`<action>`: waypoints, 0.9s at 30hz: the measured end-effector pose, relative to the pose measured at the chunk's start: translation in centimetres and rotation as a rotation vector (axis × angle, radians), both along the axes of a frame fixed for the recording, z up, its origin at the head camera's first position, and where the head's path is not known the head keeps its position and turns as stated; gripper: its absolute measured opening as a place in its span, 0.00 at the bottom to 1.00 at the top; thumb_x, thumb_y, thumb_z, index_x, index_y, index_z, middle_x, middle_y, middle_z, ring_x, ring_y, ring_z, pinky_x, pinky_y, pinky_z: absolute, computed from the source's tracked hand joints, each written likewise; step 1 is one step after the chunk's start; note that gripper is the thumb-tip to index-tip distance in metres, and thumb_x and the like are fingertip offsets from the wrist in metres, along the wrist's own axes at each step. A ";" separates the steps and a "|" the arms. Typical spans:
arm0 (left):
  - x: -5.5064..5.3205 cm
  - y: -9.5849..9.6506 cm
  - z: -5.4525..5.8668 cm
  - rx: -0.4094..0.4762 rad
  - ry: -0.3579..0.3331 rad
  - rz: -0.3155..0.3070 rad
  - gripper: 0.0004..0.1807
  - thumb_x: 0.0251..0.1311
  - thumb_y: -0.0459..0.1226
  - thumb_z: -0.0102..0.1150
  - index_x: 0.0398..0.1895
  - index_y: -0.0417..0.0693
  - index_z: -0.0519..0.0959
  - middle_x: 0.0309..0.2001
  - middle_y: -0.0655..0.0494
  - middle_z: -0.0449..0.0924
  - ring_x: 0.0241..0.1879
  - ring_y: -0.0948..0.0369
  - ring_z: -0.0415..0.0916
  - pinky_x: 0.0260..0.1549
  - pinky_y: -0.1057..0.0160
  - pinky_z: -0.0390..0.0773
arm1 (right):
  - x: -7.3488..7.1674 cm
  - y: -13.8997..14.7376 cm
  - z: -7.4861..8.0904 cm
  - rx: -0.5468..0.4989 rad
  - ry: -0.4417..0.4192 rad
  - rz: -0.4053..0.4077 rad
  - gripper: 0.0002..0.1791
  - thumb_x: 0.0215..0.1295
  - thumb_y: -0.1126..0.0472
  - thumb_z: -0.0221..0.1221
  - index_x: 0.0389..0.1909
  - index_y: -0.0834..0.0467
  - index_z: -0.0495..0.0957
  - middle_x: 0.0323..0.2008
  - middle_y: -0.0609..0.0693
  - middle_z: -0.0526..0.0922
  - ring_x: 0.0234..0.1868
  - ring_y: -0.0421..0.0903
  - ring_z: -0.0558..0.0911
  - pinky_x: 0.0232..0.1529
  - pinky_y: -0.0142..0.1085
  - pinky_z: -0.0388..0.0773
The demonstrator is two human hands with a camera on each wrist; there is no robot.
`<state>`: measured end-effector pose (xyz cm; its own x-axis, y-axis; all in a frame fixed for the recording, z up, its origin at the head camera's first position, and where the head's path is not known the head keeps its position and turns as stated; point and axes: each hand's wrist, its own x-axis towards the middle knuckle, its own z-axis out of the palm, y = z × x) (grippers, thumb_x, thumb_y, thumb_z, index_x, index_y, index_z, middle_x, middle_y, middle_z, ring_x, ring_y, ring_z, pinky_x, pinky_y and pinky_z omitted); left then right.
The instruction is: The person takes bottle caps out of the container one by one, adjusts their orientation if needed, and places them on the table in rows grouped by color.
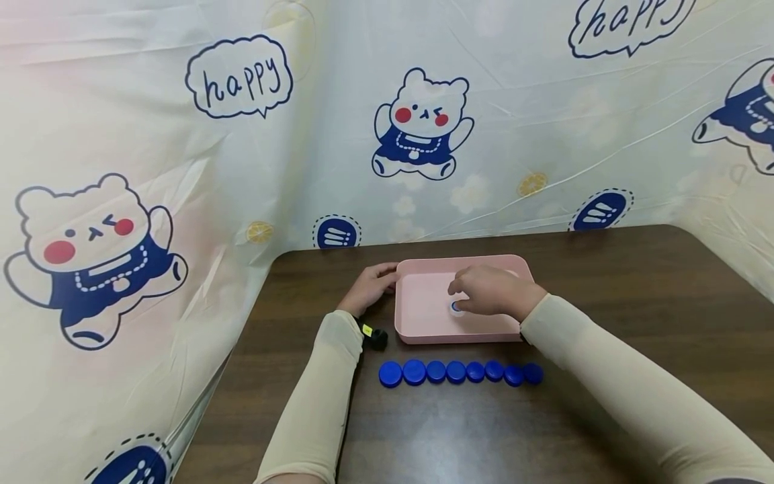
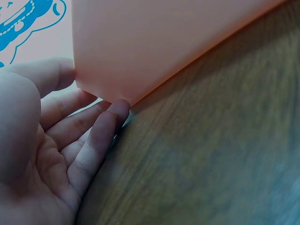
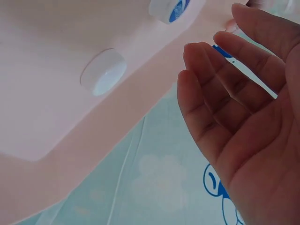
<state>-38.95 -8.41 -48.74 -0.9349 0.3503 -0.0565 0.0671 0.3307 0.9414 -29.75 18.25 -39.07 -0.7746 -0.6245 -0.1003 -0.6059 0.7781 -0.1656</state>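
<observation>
A shallow pink tray (image 1: 423, 329) lies on the table. At its left end my left hand (image 1: 371, 288) holds the edge, thumb at the rim and fingertips around the corner in the left wrist view. My right hand (image 1: 492, 290) is over the tray with relaxed, slightly bent fingers, and no object shows in it. A small white cap with a blue print (image 1: 456, 307) shows by the right hand in the head view. In the right wrist view a plain white cap (image 3: 104, 72) and a blue-printed white cap (image 3: 169, 9) sit in the tray, apart from the fingers.
Several blue caps (image 1: 456, 372) form a row on the brown table (image 1: 447, 433) in front of the tray, larger ones at the left. A cloth printed with bears (image 1: 423, 124) hangs behind and beside the table. A black wrist device (image 1: 377, 339) sits at the left cuff.
</observation>
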 end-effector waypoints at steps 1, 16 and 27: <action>0.0 0.0 0.0 -0.002 -0.002 0.000 0.19 0.69 0.45 0.56 0.61 0.54 0.77 0.52 0.55 0.79 0.43 0.55 0.79 0.45 0.57 0.79 | -0.1 0.0 -0.1 0.001 -0.005 -0.004 0.16 0.63 0.56 0.65 0.50 0.59 0.84 0.46 0.53 0.84 0.48 0.50 0.82 0.53 0.46 0.77; 0.1 0.0 0.1 -0.006 -0.009 -0.005 0.20 0.69 0.45 0.56 0.62 0.53 0.77 0.53 0.54 0.79 0.43 0.55 0.79 0.46 0.57 0.79 | -0.8 -0.3 -0.6 0.058 -0.046 0.027 0.15 0.62 0.56 0.66 0.48 0.58 0.85 0.44 0.52 0.85 0.44 0.48 0.82 0.52 0.44 0.77; -0.1 -0.1 -0.1 -0.014 -0.010 -0.003 0.21 0.68 0.46 0.56 0.62 0.54 0.77 0.53 0.55 0.78 0.43 0.56 0.79 0.45 0.58 0.79 | -1.1 -0.4 -0.8 0.116 -0.051 0.069 0.14 0.59 0.55 0.68 0.44 0.56 0.85 0.37 0.48 0.85 0.33 0.42 0.77 0.44 0.40 0.78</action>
